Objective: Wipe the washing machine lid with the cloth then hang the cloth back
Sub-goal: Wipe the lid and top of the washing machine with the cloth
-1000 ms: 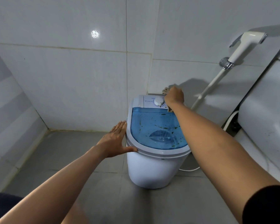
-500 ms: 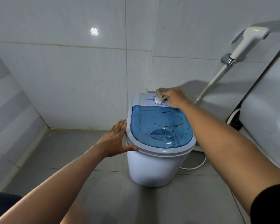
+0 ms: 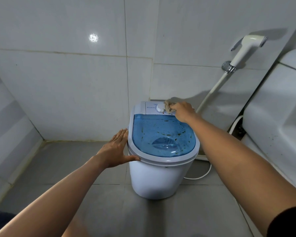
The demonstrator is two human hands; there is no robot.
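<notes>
The small white plastic washing machine point(image 3: 158, 178) is standing on the grey floor tiles, its translucent blue lid point(image 3: 162, 134) showing dark specks. The left hand point(image 3: 115, 152), spread flat, is bracing the rim. The right hand point(image 3: 183, 111) is gripping the bunched beige cloth point(image 3: 168, 106) beside the white dial point(image 3: 160, 107); firm overlapping strokes toward the front edge are advisable.

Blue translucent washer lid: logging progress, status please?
Right hand clutching bunched beige cloth beside white dial. Left hand flat, bracing washer rim. Blue translucent lid still speckled. Nothing obstructing.
</notes>
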